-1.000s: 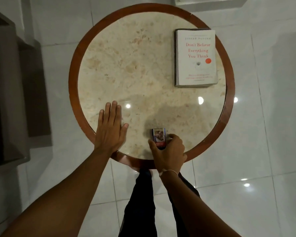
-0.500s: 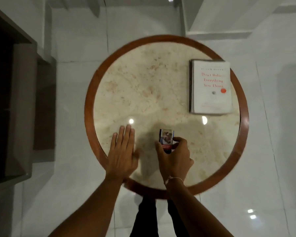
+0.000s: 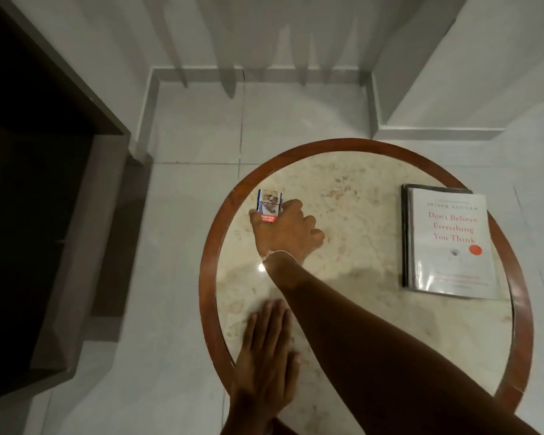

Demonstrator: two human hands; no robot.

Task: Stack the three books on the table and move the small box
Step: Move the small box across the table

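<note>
A small box (image 3: 269,205) with a picture and a red band sits at the far left of the round marble table (image 3: 352,215), close to its brown rim. My right hand (image 3: 288,233) is stretched across the table and grips the box's near end. My left hand (image 3: 266,353) lies flat, fingers together, on the table's near left edge. A stack of books (image 3: 449,243) rests on the right side, the top one white with red lettering; darker book edges show beneath it.
White tiled floor (image 3: 186,199) surrounds the table. A dark wooden cabinet or door frame (image 3: 44,183) stands to the left. White walls and a step (image 3: 421,127) rise behind the table.
My right hand has carried the small box from the near edge to the far left of the table. The view has tilted up. My left hand stays flat near the edge.
</note>
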